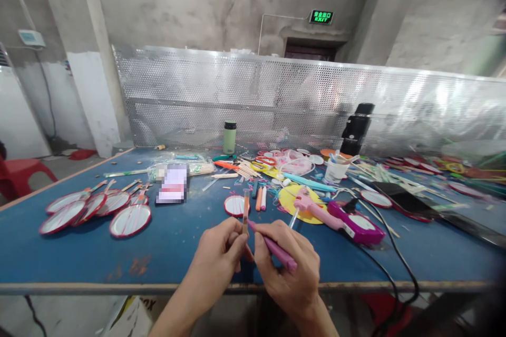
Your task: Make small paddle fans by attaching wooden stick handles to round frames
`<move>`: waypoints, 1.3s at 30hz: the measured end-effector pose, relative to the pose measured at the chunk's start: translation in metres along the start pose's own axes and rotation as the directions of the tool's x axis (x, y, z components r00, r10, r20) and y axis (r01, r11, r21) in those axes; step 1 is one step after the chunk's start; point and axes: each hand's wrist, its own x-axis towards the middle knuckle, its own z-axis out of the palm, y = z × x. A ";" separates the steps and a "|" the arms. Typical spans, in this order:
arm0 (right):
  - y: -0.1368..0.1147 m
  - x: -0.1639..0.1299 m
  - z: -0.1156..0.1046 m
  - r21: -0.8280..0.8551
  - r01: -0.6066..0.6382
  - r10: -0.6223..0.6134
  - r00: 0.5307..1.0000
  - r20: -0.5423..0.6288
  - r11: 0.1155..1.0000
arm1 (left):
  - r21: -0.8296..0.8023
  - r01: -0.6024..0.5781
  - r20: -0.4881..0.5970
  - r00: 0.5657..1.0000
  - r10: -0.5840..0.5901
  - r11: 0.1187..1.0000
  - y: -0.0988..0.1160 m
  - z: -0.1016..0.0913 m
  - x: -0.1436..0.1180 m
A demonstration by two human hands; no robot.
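My left hand is closed, pinching a flat wooden stick that points up and away from me. In my right hand is a purple-pink marker, gripped like a pen, with its tip at the stick's side near my left fingertips. Just beyond the stick lies a small white disc with a red rim; whether the two are joined I cannot tell. An orange marker and a pink marker lie side by side past my hands.
To the left are several red-rimmed discs with sticks and a phone. A pink glue gun rests on a yellow disc, near a purple power strip with black cables. Farther back stand a green bottle and a white cup.
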 end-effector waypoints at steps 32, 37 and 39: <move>0.003 -0.003 0.001 0.037 -0.004 0.005 1.000 -0.023 0.999 | 0.018 0.007 0.003 1.000 -0.007 1.000 0.000 0.001 0.001; 0.003 -0.004 0.001 0.034 -0.025 0.026 1.000 -0.009 0.999 | 0.014 -0.001 -0.003 1.000 0.001 1.000 -0.002 0.000 0.001; 0.002 -0.004 0.001 0.033 -0.017 0.018 1.000 -0.026 0.999 | 0.008 0.001 0.000 1.000 -0.001 1.000 -0.002 0.000 0.002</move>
